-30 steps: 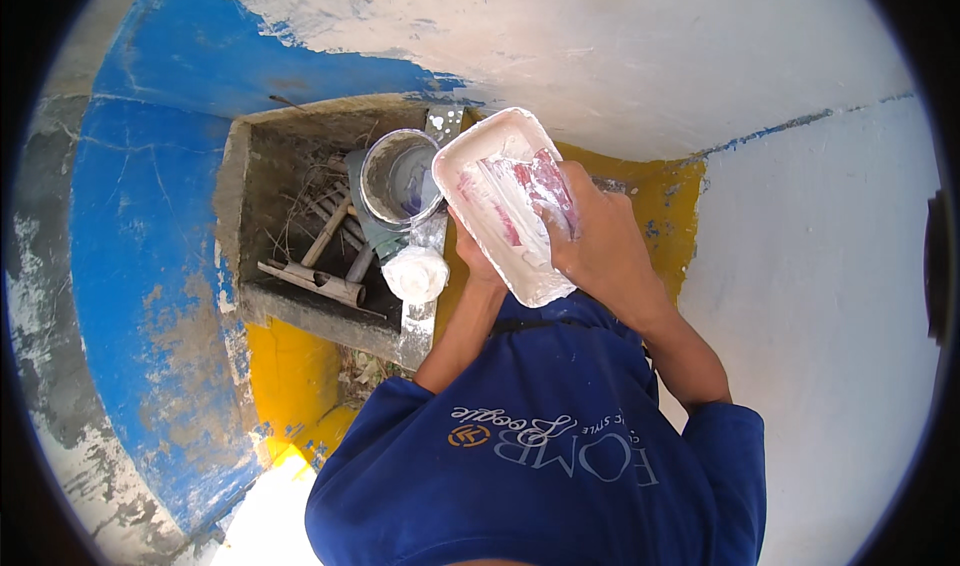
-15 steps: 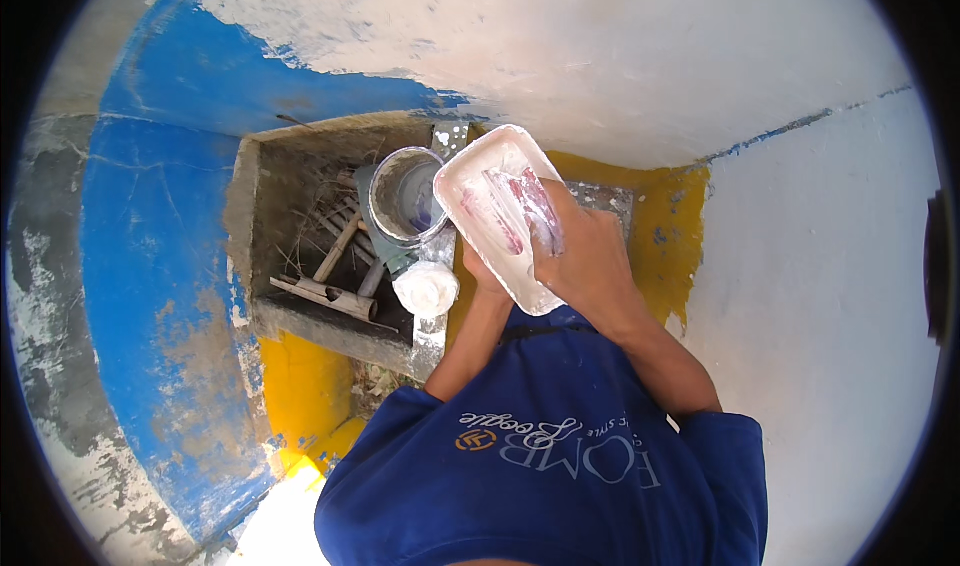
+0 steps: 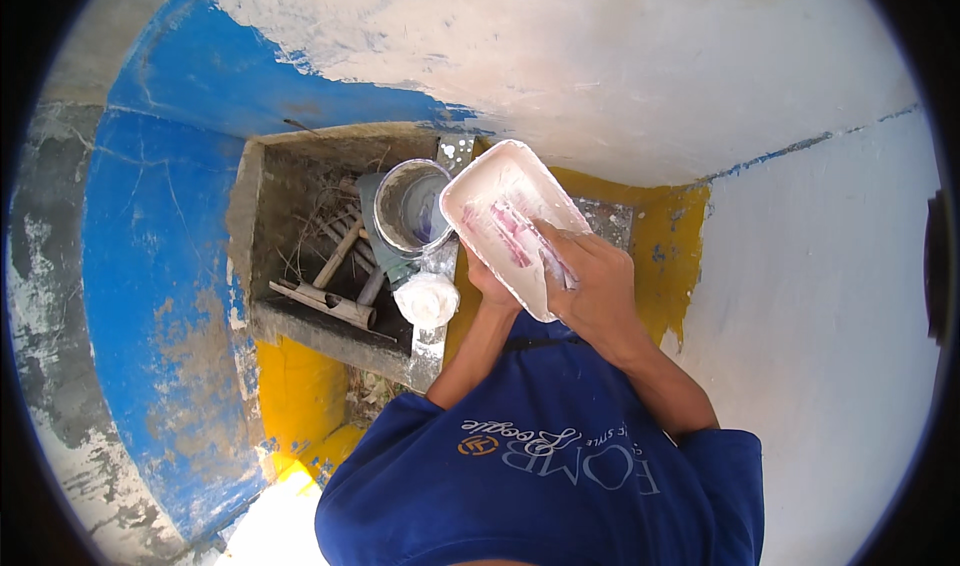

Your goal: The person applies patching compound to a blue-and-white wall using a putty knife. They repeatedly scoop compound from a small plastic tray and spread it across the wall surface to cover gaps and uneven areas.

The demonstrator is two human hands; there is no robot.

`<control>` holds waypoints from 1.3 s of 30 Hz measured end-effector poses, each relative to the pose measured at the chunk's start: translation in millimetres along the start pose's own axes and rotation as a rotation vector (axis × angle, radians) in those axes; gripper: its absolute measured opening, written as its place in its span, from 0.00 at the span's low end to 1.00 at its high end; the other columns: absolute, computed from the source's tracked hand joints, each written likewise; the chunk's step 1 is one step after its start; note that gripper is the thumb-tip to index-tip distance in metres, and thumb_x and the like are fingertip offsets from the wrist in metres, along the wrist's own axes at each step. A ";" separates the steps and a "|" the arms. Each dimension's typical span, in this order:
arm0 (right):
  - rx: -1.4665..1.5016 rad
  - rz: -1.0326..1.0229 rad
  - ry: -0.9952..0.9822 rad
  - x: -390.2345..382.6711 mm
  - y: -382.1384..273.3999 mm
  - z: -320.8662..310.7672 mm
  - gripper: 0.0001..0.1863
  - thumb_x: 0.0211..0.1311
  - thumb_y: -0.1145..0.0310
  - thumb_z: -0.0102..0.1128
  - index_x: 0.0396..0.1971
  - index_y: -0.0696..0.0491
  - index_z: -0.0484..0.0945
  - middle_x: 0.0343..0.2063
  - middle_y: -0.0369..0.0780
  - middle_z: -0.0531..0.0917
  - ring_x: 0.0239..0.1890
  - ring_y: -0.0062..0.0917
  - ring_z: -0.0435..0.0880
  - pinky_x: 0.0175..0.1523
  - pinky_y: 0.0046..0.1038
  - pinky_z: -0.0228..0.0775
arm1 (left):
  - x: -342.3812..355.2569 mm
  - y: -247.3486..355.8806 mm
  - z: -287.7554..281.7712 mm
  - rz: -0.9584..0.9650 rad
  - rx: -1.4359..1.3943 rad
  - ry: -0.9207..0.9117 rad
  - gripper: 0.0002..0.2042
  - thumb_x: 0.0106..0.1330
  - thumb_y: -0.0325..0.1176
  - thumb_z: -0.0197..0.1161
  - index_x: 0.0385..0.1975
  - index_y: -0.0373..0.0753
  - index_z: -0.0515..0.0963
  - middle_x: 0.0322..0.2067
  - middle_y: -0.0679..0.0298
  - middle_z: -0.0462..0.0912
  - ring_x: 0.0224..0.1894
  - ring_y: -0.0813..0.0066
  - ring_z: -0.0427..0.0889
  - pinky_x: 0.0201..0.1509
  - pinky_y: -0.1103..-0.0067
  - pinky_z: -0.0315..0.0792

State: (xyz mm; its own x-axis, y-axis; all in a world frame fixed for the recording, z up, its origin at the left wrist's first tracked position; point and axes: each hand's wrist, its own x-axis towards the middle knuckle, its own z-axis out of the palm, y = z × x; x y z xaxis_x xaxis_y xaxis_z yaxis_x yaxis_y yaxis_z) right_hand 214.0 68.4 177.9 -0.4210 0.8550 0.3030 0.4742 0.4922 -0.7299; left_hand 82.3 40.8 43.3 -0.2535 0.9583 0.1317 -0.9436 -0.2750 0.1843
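A white rectangular tray (image 3: 507,171), coated with whitish paste and pinkish streaks, is held tilted in front of my body. My left hand (image 3: 488,278) grips it from underneath, most of its fingers hidden by the tray. Inside the tray, my right hand (image 3: 598,281) is closed around a flat scraper (image 3: 518,228) smeared with white and purple, its edge low against the tray bottom. Just left of the tray stands a round bucket (image 3: 384,211) with grey residue inside. A crumpled white bundle (image 3: 427,301) sits below the bucket.
Bucket and bundle rest on a paint-spattered plank (image 3: 430,344) across a concrete box (image 3: 330,333), which holds bamboo pieces (image 3: 340,254) and dry twigs. A partly whitened wall (image 3: 600,56) rises ahead. Another white wall (image 3: 800,316) stands close at right, a blue-painted wall (image 3: 150,266) at left.
The scraper has tipped flatter and lower inside the tray as my right hand moved slightly down and right. The tray has shifted a little down and right.
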 end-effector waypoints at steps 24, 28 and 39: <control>0.002 0.172 -0.117 26.7 -4.8 20.3 0.16 0.48 0.73 0.63 0.38 0.63 0.82 0.26 0.59 0.81 0.31 0.54 0.83 0.39 0.44 0.75 | 0.2 -6.1 -14.1 -0.083 0.240 0.284 0.32 0.72 0.55 0.47 0.71 0.44 0.59 0.64 0.54 0.68 0.65 0.54 0.69 0.68 0.58 0.66; 0.116 0.270 -0.109 28.9 -18.7 -0.6 0.14 0.50 0.73 0.63 0.37 0.63 0.82 0.25 0.59 0.81 0.30 0.54 0.83 0.38 0.44 0.75 | -1.2 -5.2 -17.4 -0.086 0.224 0.279 0.31 0.73 0.53 0.47 0.70 0.43 0.60 0.63 0.54 0.69 0.64 0.56 0.71 0.67 0.59 0.68; 0.189 0.184 -0.060 11.2 -22.2 14.2 0.14 0.49 0.74 0.64 0.37 0.62 0.82 0.25 0.57 0.82 0.29 0.53 0.83 0.38 0.43 0.76 | -4.1 0.5 -29.0 -0.063 0.226 0.300 0.28 0.74 0.49 0.47 0.68 0.40 0.63 0.59 0.57 0.74 0.59 0.60 0.76 0.63 0.64 0.73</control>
State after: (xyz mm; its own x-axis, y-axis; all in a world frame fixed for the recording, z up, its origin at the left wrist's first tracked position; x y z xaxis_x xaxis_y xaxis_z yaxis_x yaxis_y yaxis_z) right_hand 187.8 64.7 188.8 -0.3883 0.9135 0.1218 0.3969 0.2850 -0.8725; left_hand 76.7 39.0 14.6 -0.2787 0.9449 -0.1716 -0.8971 -0.1924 0.3978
